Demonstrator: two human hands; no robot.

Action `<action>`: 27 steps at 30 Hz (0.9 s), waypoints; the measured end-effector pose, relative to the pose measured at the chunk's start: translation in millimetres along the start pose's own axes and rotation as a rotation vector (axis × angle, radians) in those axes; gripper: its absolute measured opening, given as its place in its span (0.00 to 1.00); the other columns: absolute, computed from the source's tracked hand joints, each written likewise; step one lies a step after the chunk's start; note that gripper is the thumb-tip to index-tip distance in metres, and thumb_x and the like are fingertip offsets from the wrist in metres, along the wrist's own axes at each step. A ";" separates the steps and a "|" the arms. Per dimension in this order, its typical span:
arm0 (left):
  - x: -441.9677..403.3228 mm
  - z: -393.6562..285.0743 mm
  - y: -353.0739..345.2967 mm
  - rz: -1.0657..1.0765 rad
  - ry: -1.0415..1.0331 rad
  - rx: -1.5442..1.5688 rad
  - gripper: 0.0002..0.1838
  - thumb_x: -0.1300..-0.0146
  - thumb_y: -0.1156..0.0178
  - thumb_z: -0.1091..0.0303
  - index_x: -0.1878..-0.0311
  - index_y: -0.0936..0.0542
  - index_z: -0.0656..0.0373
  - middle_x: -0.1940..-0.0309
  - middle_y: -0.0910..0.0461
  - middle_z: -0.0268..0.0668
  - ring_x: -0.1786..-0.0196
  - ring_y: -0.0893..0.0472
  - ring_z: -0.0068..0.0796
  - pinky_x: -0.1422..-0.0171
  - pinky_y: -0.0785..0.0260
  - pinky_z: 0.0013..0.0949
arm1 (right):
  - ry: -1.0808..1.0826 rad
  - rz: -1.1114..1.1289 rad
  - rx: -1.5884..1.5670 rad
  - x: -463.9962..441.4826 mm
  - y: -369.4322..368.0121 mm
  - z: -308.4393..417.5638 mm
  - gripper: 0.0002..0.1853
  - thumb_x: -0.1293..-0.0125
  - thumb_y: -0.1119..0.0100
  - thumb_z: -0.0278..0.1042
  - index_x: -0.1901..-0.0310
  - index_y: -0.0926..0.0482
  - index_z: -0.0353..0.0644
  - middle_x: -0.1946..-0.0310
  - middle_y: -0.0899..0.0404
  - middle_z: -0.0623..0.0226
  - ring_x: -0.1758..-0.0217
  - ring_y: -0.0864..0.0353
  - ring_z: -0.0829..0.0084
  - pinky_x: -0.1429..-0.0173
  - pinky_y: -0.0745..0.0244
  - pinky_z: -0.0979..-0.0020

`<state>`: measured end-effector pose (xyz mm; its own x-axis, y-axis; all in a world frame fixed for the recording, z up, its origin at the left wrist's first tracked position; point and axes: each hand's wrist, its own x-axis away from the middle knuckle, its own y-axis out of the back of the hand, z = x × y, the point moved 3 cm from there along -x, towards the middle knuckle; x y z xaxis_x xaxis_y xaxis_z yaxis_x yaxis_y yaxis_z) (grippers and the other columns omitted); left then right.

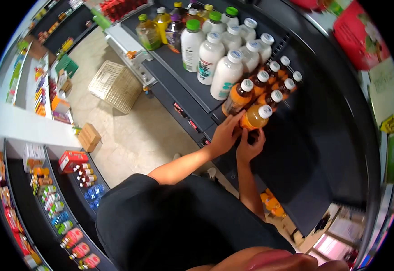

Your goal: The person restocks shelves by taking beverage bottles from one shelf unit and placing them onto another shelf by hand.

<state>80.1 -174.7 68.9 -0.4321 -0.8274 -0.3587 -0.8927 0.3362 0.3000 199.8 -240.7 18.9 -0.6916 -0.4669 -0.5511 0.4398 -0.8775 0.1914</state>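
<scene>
Both hands [225, 134] [250, 147] clasp one white-capped bottle [255, 117] at the black shelf [296, 153] above pale floor [129, 144].

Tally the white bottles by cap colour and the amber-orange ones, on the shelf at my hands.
Green-capped white plastic bottles: 3
Pale-blue-capped white plastic bottles: 6
White-capped amber-orange plastic bottles: 8
Total visible: 17

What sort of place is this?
Probably a shop: opaque white bottles with blue or green caps and orange-labelled bottles with white caps stand grouped on a dark grey shelf, near a cream, open-weave basket.
</scene>
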 end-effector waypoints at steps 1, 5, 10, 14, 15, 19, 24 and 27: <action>2.2 2.3 -2.8 0.007 0.015 0.013 0.42 0.37 0.35 0.82 0.20 0.35 0.50 0.55 0.26 0.42 0.56 0.18 0.42 0.49 0.24 0.39 | 0.005 -0.002 -0.013 -0.7 -0.8 -0.8 0.27 0.36 0.21 0.35 0.40 0.21 0.35 0.48 0.18 0.56 0.53 0.16 0.65 0.50 0.20 0.65; 11.6 3.9 -0.7 0.085 0.100 0.089 0.44 0.36 0.34 0.79 0.18 0.40 0.54 0.42 0.24 0.46 0.44 0.19 0.46 0.37 0.25 0.40 | 0.035 0.035 -0.018 0.1 -0.6 -0.3 0.29 0.32 0.25 0.38 0.37 0.26 0.32 0.45 0.19 0.55 0.49 0.17 0.65 0.47 0.20 0.65; 25.3 11.0 10.2 0.157 -0.002 0.105 0.48 0.40 0.30 0.75 0.17 0.42 0.56 0.33 0.27 0.51 0.31 0.25 0.51 0.26 0.32 0.42 | 0.029 0.056 -0.062 -2.1 -1.6 3.3 0.31 0.32 0.26 0.36 0.34 0.29 0.31 0.44 0.20 0.55 0.47 0.18 0.66 0.45 0.22 0.66; 32.6 13.5 20.4 0.240 -0.004 0.090 0.48 0.41 0.30 0.76 0.18 0.41 0.57 0.42 0.25 0.48 0.34 0.24 0.48 0.29 0.31 0.41 | 0.021 0.040 -0.112 -7.8 -13.8 11.5 0.36 0.41 0.19 0.37 0.36 0.26 0.31 0.44 0.18 0.56 0.45 0.17 0.63 0.43 0.23 0.64; 31.9 14.8 20.1 0.247 -0.029 0.089 0.48 0.41 0.30 0.76 0.18 0.40 0.58 0.44 0.25 0.47 0.35 0.23 0.47 0.29 0.30 0.41 | 0.012 0.030 -0.105 -9.3 -16.4 9.0 0.37 0.43 0.17 0.38 0.36 0.25 0.31 0.45 0.18 0.56 0.45 0.17 0.63 0.43 0.23 0.63; 35.7 12.6 16.7 0.200 -0.085 0.044 0.46 0.41 0.29 0.75 0.19 0.38 0.59 0.43 0.25 0.47 0.37 0.22 0.46 0.31 0.29 0.40 | -0.025 -0.024 -0.055 -9.3 -8.6 18.8 0.33 0.47 0.16 0.36 0.42 0.20 0.30 0.52 0.14 0.55 0.45 0.14 0.63 0.38 0.21 0.64; 42.0 -6.4 3.0 0.298 -0.091 -0.012 0.43 0.39 0.32 0.76 0.20 0.38 0.60 0.41 0.24 0.48 0.37 0.20 0.48 0.33 0.26 0.41 | -0.118 -0.035 0.120 -1.4 24.5 25.6 0.32 0.46 0.16 0.35 0.42 0.20 0.32 0.49 0.14 0.56 0.45 0.13 0.65 0.37 0.21 0.64; 42.5 -13.2 -14.1 0.361 -0.114 0.048 0.44 0.36 0.34 0.76 0.18 0.41 0.60 0.41 0.21 0.49 0.39 0.18 0.49 0.35 0.26 0.40 | -0.151 0.033 0.072 -9.9 49.7 29.4 0.33 0.43 0.18 0.36 0.40 0.23 0.33 0.48 0.14 0.56 0.45 0.14 0.65 0.36 0.22 0.64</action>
<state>76.1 -220.5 61.1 -0.7286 -0.5977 -0.3344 -0.6846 0.6198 0.3837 211.7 -282.9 57.7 -0.7580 -0.5023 -0.4161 0.4256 -0.8643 0.2679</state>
